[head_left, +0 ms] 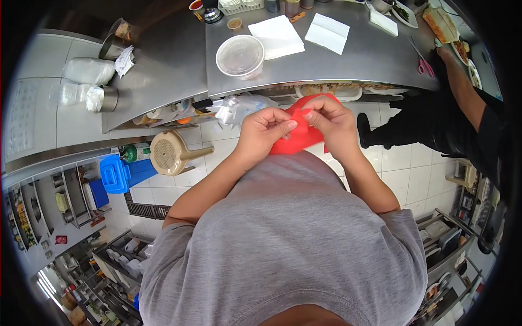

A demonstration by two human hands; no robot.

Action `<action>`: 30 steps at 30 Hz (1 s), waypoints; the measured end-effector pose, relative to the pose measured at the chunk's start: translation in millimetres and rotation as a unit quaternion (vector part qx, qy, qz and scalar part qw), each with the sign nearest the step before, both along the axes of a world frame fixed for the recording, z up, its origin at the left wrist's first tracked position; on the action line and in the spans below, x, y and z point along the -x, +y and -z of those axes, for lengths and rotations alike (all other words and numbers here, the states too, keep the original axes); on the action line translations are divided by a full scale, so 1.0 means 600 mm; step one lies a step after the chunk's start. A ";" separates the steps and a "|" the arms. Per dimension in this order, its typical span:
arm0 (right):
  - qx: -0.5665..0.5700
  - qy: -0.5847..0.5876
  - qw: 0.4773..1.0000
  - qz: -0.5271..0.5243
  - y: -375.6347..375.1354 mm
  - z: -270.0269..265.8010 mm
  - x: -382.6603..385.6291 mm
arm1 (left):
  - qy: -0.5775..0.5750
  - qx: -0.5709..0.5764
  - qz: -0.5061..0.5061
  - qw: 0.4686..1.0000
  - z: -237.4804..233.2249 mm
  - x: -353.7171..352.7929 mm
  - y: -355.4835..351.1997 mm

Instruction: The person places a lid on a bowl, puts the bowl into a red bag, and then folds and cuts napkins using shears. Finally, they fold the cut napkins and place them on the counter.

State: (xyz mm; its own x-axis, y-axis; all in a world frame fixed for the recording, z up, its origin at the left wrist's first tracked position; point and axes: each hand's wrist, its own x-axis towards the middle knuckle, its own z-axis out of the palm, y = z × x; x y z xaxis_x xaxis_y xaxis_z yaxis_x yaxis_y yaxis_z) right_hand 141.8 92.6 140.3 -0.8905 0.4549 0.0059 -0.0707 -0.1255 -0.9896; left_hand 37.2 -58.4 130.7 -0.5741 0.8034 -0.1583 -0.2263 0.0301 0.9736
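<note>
Between my hands, in front of my belly, hangs a red plastic bag (296, 140), thin and soft. My left hand (265, 132) pinches its top edge between thumb and fingertips. On the other side of the same bunched edge, my right hand (333, 124) also grips it with thumb and fingers. The bag's mouth looks closed, and I cannot see anything inside. Beyond my hands, on the steel counter (185, 60), stands a round white tub (240, 56) with a translucent lid. Two white paper sheets, one (277, 37) beside the tub and another (327, 33) farther right, lie flat there.
A small lidded sauce cup (235, 23) sits behind the tub. Pink-handled scissors (424, 66) lie at the counter's right, near a co-worker's arm (462, 81). On the floor at left are a beige stool (169, 153) and a blue bin (117, 174). Clear plastic bags (239, 108) hang below the counter edge.
</note>
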 end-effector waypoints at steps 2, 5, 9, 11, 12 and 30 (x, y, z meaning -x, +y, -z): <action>0.082 -0.049 0.994 0.049 0.009 -0.009 -0.001 | -0.023 0.016 0.016 0.999 -0.007 -0.002 0.004; 0.094 -0.030 0.993 0.071 0.031 -0.016 0.000 | 0.168 0.146 0.073 0.972 -0.006 -0.008 0.010; 0.109 0.016 0.991 0.078 0.032 -0.026 0.000 | 0.045 0.151 0.078 0.984 0.005 -0.004 0.008; 0.107 0.031 0.992 0.065 0.032 -0.022 -0.001 | 0.040 0.122 0.035 0.991 0.008 0.000 0.005; 0.036 -0.031 0.999 0.021 0.037 -0.011 -0.008 | 0.023 0.090 0.007 0.996 0.011 -0.002 0.003; -0.029 -0.193 0.977 -0.085 -0.034 0.003 -0.032 | -0.225 0.080 0.002 0.971 -0.001 -0.015 -0.034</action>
